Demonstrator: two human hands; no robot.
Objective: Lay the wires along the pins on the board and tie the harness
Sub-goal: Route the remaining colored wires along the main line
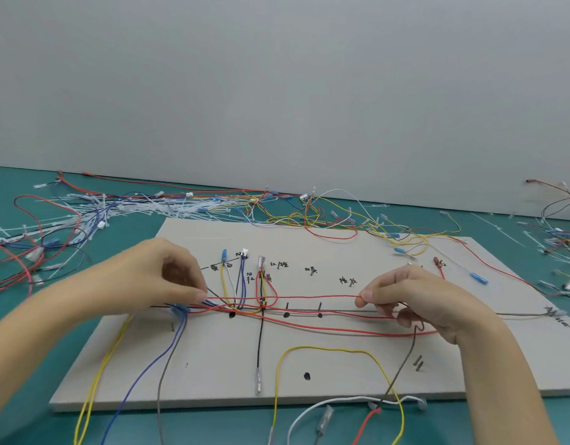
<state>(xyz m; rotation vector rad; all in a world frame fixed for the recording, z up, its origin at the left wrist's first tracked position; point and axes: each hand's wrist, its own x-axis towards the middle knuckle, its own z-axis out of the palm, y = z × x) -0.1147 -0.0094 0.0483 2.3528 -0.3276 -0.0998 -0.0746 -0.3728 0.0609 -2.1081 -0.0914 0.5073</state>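
Note:
A grey board (357, 367) with small pins and handwritten marks lies flat on the green table. Red wires (309, 297) run left to right across its middle. My left hand (168, 277) pinches the bundle of red, blue and black wires at the left end. My right hand (415, 300) pinches a red wire at its fingertips, and a brown wire (405, 358) hangs from under that hand. Yellow, white and blue wires (235, 281) loop up to pins near the board's centre. A black wire (260, 342) runs straight down the board.
A heap of white cable ties (123, 208) and loose wires lies at the back left. More tangled wires (335, 216) sit behind the board and at the far right (559, 232). A yellow wire loop (335, 350) and white wire (347, 400) cross the board's front edge.

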